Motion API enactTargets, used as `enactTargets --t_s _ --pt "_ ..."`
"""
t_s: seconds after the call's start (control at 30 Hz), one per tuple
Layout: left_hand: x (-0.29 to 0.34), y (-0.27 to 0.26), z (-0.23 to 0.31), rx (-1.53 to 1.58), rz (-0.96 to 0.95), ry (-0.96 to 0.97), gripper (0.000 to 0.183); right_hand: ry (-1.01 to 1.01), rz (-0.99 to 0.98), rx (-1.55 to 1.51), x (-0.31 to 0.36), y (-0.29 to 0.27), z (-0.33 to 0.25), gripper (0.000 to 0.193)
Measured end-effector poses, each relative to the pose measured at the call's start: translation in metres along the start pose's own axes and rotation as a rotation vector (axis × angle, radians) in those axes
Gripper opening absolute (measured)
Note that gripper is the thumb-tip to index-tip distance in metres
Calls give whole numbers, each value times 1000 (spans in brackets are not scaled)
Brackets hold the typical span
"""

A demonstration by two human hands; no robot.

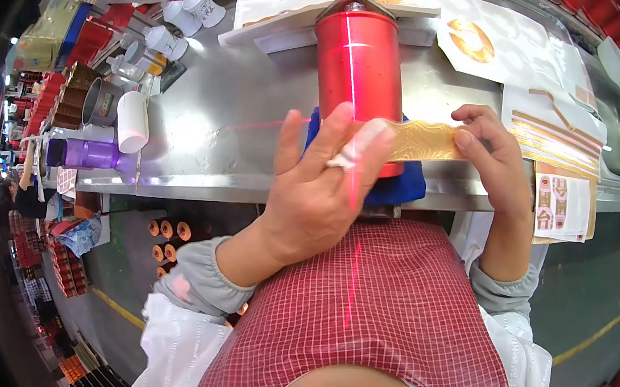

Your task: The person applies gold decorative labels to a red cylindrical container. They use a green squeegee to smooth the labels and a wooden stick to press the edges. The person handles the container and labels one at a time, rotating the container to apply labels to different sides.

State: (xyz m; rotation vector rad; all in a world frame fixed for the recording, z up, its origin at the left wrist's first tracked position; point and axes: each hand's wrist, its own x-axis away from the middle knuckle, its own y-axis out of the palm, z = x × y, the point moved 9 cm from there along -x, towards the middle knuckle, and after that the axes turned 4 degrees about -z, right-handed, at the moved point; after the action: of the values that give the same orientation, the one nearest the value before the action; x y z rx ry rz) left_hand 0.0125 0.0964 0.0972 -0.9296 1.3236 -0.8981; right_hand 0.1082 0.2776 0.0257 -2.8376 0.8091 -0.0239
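Note:
A glossy red cylinder (357, 61) lies on its side at the table's front edge, over a blue support (406, 188). A patterned gold strip (423, 141) stretches from the cylinder toward the right. My right hand (495, 149) pinches the strip's right end between thumb and fingers. My left hand (317, 194) rests over the cylinder's near part with fingers spread, one finger wrapped in white and touching the strip's left end. What lies beneath the left palm is hidden. A red light line crosses the cylinder and the hand.
Printed sheets with gold strips (561, 138) and small labels (561, 207) lie at the right, before a sink (616, 121). White bottles (201, 7), a purple bottle (92, 155) and a white cup (133, 121) stand at the left. A metal bracket (291, 27) is behind the cylinder.

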Motion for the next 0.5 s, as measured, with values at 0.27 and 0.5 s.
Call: enactTargets --t_s 0.27,0.5 --pt "24 16 -26 437 336 -111 62 -75 -44 -3 -4 17 -13 19" --pt "8 6 -7 93 51 -3 65 -45 -71 -67 -10 24 -5 18"
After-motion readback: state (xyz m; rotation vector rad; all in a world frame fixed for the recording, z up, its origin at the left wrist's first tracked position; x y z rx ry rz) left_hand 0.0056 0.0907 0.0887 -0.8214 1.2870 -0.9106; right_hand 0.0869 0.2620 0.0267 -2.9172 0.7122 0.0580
